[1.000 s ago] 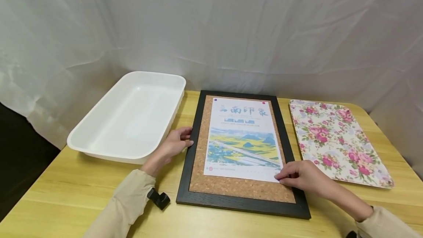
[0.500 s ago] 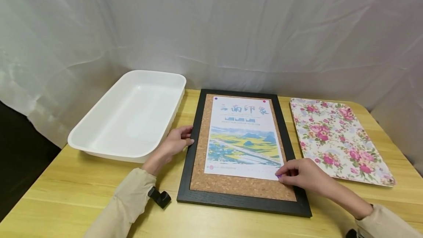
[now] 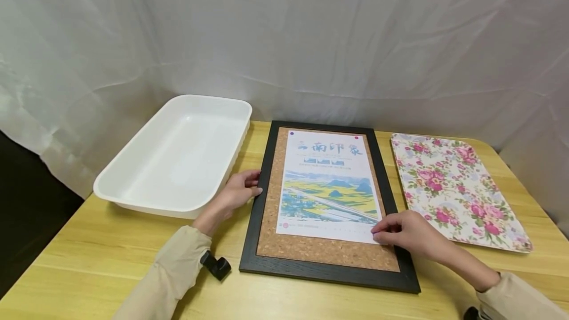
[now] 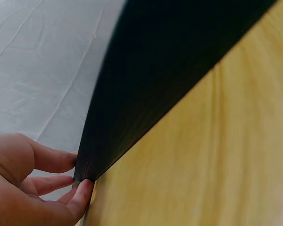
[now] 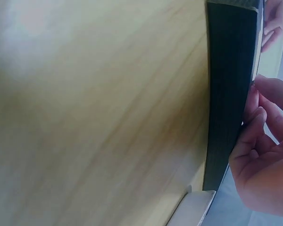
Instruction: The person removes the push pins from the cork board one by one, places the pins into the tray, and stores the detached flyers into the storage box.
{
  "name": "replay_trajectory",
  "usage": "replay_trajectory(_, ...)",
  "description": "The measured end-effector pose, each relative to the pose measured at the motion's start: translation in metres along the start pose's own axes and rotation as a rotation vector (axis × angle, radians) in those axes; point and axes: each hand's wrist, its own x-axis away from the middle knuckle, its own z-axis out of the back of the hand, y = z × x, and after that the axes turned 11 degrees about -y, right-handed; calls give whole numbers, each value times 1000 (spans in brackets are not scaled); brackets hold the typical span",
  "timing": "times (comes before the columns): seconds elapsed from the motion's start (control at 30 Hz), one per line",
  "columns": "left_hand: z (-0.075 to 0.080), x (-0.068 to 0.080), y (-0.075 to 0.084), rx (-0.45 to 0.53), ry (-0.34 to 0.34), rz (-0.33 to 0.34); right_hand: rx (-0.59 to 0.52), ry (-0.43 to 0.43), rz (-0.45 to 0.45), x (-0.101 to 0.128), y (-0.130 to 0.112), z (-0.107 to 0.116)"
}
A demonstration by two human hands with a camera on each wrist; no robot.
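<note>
Head view: a black-framed cork board [image 3: 328, 206] lies flat on the wooden table [image 3: 89, 260] and serves as the landmark. A printed poster [image 3: 328, 186] lies on its cork, held at the two far corners by a blue pin [image 3: 291, 133] and a red pin [image 3: 355, 138]. The left hand [image 3: 235, 192] rests against the frame's left edge, fingers curled onto the rail, steadying it. The right hand [image 3: 402, 233] sits at the poster's near right corner, fingertips drawn together in a narrow pinch at the paper; whether it holds a pin cannot be told. A small reddish mark shows at the near left corner, too small to identify. A white plastic tub [image 3: 178, 154] stands left of the board, a floral tray [image 3: 458, 189] to its right.

Left wrist view: the left hand [image 4: 33, 183] touches the dark frame [image 4: 146, 89] edge with thumb and fingertips, lightly curled, the table [image 4: 217, 160] below.

Right wrist view: the right hand [image 5: 266, 155] has its fingers bunched at the frame [image 5: 228, 94] edge; the pinch itself is hidden.

Judgement: the step in hand appears to be working the fastening at the near right corner of the poster. The next move calls for a firm, square action at that corner, the left hand bracing the board against sliding.
</note>
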Motion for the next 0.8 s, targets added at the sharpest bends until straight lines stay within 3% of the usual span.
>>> replay_trajectory(0.8, 0, 2, -1, -14, 3, -10, -77, 6, -34, -5, -4, 12)
